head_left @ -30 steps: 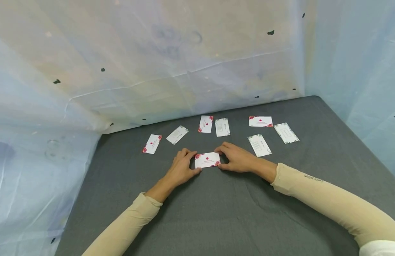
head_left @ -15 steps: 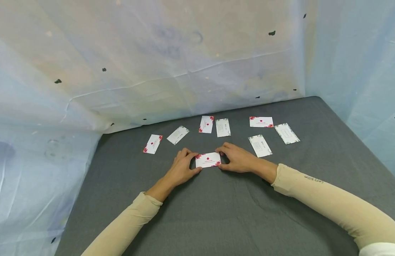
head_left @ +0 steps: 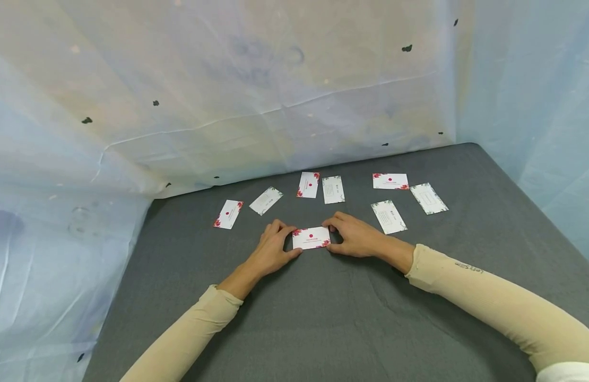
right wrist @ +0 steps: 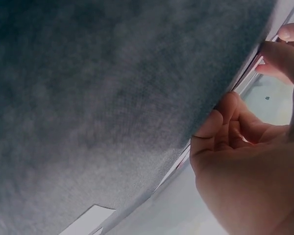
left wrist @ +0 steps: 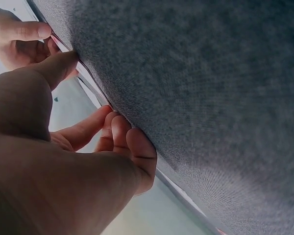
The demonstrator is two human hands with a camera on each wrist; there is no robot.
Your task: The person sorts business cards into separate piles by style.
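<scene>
Red-flowered card [head_left: 311,242] sat in from the tabletop's [head_left: 299,318] far edge, long axis roughly parallel to it. Left hand [head_left: 270,249] pinched its left end, right hand [head_left: 355,236] its right; neither was nearer.

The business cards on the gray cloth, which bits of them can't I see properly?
Head view: the fine print on the nearest red-flowered business card is too small to read.
Head view: that card's underside is hidden because it faces down.
Left wrist view: its printed face is nearly edge-on, partly behind the thumb of the left hand.
Right wrist view: a white card is cut off by the bottom edge.
</scene>
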